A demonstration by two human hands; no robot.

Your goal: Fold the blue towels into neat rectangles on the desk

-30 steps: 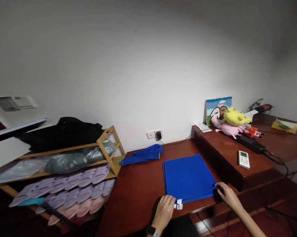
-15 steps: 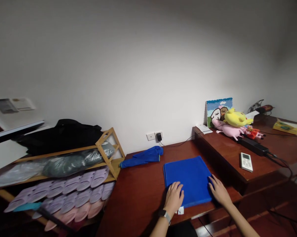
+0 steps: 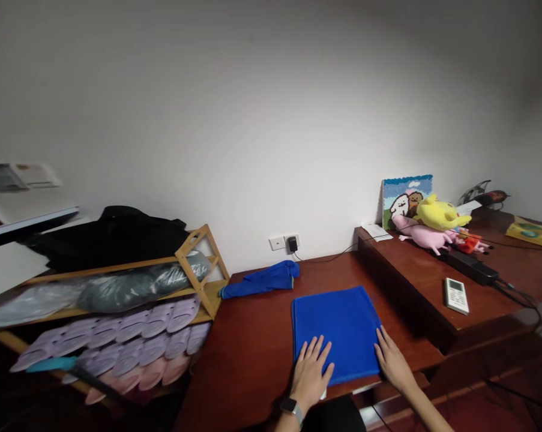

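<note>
The blue cloth (image 3: 343, 324) has slid a bit toward nine o'clock on the desk (image 3: 248, 342). The left hand (image 3: 311, 373) lies spread on its seven o'clock corner; the right hand (image 3: 393, 360), fingers loose, touches its four o'clock edge. Neither pinches anything, so it seems nudged, not lifted.

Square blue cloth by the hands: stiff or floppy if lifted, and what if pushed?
Probably floppy: the blue cloth shows thin, loose layers at its left edge, so a one-corner lift may let it unfold. Likely light, being thin. Lying flat on the table, it shouldn't tip; pushing might wrinkle it.
</note>
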